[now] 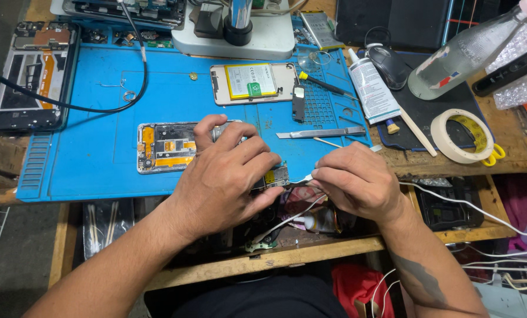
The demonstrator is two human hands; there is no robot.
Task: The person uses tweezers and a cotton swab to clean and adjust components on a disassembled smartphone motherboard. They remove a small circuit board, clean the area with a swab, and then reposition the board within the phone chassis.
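At the blue mat's near edge on the desk (pixel 404 162), the left hand (pixel 228 176) has its grip closed on a small circuit board (pixel 275 175) lying roughly left-right, while the right hand (pixel 354 182) pinches a white cable (pixel 301 178) at the board's right end, beyond it a white yellow-labelled phone back (pixel 251 82).

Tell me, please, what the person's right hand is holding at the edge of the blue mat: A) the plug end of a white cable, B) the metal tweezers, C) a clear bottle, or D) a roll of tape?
A: the right hand pinches the white cable by its plug, brought against the small circuit board in the left hand.
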